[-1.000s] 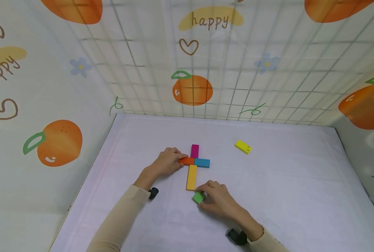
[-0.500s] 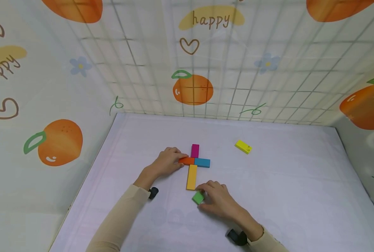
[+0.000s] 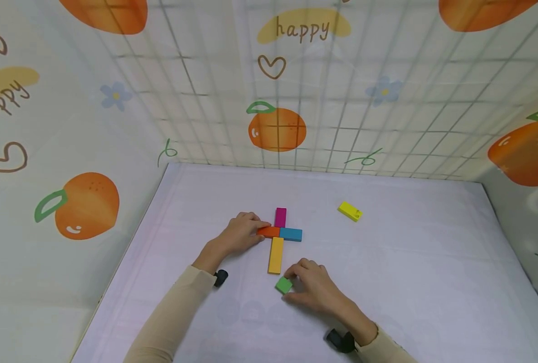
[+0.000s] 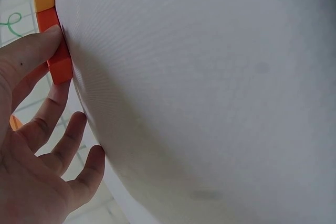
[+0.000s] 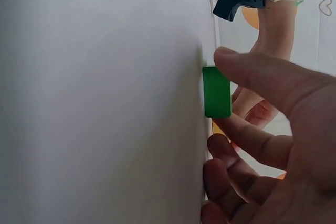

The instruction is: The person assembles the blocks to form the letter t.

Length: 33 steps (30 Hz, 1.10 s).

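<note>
In the head view my left hand [image 3: 241, 233] pinches the orange block [image 3: 269, 232] between thumb and fingers; the left wrist view shows the thumb lying over this red-orange block [image 4: 53, 51]. The block's right end meets a blue block [image 3: 291, 235]. A magenta block [image 3: 280, 218] stretches away above that joint, and a long yellow-orange block [image 3: 275, 255] runs down below it. Nearer the front, my right hand [image 3: 313, 286] holds a small green block [image 3: 283, 285] by its edges, just below the long block and apart from it. In the right wrist view thumb and forefinger flank the green block [image 5: 217, 92].
A bright yellow block [image 3: 350, 211] lies by itself towards the back right of the white tabletop [image 3: 409, 262]. Printed cloth walls [image 3: 278, 85] stand along the back and both sides. Each wrist carries a black camera mount.
Together with the green block, my right hand has shifted very slightly to the left. My left hand and the joined blocks look unmoved.
</note>
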Each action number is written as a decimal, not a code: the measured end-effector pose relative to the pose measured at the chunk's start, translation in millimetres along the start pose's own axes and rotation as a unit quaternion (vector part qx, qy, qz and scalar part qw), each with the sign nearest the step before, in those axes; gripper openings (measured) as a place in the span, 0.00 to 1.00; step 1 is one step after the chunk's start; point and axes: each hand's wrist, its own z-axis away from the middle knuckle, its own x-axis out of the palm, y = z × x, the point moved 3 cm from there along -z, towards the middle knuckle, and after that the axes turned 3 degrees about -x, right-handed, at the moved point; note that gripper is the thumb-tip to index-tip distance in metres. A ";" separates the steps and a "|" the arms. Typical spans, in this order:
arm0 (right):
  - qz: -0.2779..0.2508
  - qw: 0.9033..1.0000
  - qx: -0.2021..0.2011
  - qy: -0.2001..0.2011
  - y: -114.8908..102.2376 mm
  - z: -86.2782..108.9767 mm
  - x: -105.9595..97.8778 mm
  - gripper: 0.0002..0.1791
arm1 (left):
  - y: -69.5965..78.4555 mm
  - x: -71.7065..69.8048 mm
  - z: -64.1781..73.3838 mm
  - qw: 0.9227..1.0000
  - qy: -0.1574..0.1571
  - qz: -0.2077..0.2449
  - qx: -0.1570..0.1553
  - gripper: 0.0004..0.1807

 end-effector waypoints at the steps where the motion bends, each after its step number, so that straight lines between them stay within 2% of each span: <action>1: 0.001 1.000 0.002 0.000 -0.3 -0.6 0.0 0.22 | -0.2 0.0 0.0 1.000 0.000 0.001 0.000 0.24; 25: 0.002 1.000 0.019 -0.010 2.9 -6.8 6.0 0.23 | -0.7 1.2 0.5 1.000 0.001 0.000 -0.003 0.24; 33: -0.037 0.999 0.019 -0.006 8.4 -2.0 -6.1 0.24 | -0.6 0.9 0.7 1.000 0.000 0.001 -0.005 0.24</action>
